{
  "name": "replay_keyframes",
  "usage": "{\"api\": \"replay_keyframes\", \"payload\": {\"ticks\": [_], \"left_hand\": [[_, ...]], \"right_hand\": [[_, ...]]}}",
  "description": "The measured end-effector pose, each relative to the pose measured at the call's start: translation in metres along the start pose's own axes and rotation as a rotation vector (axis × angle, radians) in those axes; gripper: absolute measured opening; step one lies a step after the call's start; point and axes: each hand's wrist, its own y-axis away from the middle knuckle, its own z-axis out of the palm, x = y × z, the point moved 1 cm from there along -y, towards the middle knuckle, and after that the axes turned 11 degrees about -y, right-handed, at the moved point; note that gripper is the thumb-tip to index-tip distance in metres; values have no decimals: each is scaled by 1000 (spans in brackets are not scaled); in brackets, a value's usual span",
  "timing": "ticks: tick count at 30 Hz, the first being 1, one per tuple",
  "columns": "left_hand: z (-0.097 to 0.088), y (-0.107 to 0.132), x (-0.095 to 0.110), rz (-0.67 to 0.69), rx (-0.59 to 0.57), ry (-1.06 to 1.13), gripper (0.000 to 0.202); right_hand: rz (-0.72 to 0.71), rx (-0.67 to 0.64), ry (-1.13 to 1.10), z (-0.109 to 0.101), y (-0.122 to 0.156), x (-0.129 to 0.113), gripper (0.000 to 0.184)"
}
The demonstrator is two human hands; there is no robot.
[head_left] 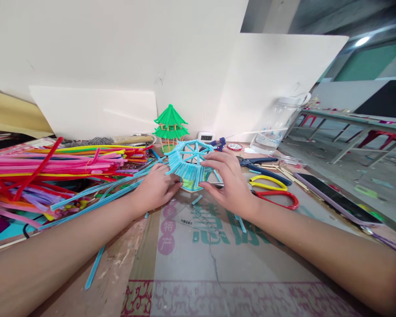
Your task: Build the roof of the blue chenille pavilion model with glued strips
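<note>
A light-blue model roof made of pipe cleaners [186,169], with a spoked ring on top, stands between my hands. Under its front edge shows a yellow-green base [188,185]. My left hand [155,187] has its fingers bent round the left side, thumb at the base. From the right, my right hand [232,185] grips the roof's side between fingers above and thumb below. A short cut of blue pipe cleaner [197,200] lies just in front. Behind stands a green two-tiered pagoda model [170,123].
Colourful pipe cleaner bundles [53,165] fill the left side. At right are red-and-yellow-handled scissors [277,200], blue-handled pliers [257,163], a phone [336,198] and a clear water bottle [270,127]. A small digital timer [206,137] stands behind; a clear ruler [201,220] lies in front.
</note>
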Motion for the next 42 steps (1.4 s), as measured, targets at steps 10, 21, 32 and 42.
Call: {"api": "replay_keyframes", "payload": {"ticks": [10,21,32,42], "left_hand": [[1,0,-1,3,4,8,21],[-2,-1,1,3,-25,3,24],[-1,-1,0,-14,-30,40,25],[1,0,0,-8,-16,25,24]], "right_hand": [[-6,-9,-16,-2,-1,-1,45],[-2,-13,-11,-1,-2,-1,37],[30,-11,-33,-3,-1,-1,39],[29,-16,-22,-2,-4,-3,38]]}}
